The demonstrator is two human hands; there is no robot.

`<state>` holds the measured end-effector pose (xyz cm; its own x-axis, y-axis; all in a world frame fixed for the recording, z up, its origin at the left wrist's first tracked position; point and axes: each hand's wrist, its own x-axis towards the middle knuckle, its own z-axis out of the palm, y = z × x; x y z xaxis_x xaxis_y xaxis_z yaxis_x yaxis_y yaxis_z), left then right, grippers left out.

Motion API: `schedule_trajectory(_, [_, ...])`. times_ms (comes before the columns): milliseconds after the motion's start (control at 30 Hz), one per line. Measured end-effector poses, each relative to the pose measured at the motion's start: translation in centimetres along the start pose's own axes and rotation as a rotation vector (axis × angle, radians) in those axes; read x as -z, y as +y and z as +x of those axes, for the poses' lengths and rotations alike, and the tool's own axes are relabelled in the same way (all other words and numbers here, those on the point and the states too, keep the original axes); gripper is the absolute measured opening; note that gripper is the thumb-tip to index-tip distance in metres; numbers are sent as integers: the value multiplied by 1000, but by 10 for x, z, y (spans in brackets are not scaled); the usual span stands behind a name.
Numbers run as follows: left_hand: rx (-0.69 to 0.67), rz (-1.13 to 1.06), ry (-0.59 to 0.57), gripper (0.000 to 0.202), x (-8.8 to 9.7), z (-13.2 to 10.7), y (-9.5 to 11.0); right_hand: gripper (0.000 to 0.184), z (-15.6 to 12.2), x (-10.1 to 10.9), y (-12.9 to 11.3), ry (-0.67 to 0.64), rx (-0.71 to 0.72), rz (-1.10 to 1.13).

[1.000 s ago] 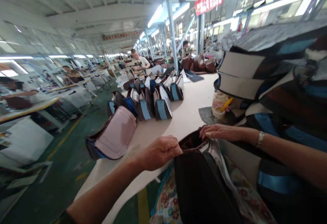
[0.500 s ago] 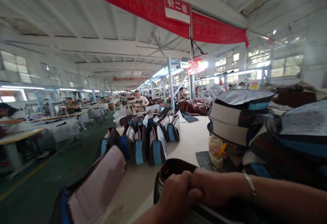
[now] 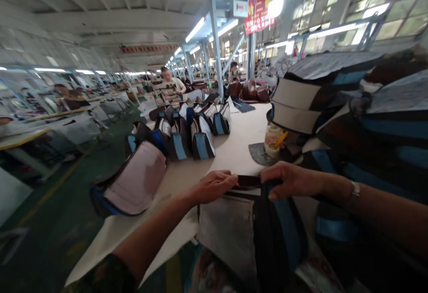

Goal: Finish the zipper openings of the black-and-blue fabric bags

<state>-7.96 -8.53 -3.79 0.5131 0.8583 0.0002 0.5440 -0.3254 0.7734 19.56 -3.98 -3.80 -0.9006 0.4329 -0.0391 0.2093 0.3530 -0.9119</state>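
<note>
A half-made bag, with a pale panel and a black side carrying a blue strip, hangs upright close to me at the table's near edge. My left hand is closed on the dark top edge of the bag. Further right, my right hand, with a bracelet at its wrist, pinches the corner of the same edge above the blue strip. A dark brown piece of the rim runs taut between the two hands. The bag's lower end drops into shadow.
A pinkish bag lies on the pale table, left of me. Several bags with blue ends stand behind it. A jar with a yellow handle sits beside stacked bags on the right. A co-worker sits farther back.
My hands, together before, are now apart along the bag's top edge. The bag has turned so its pale panel and blue side show. The view has tilted down.
</note>
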Motion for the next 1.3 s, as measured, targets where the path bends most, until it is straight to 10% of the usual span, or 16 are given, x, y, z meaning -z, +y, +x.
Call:
schedule_trajectory(267, [-46,-308,-249,37,-4,16,38,38,-2,6,-25,7,-21,53])
schedule_trajectory(833, [107,-511,-194,20,-22,30,45,35,-8,11,-32,6,-13,57])
schedule_trajectory(1300, [-185,-82,-63,18,-27,29,44,3,-4,-19,-28,404,-82,-193])
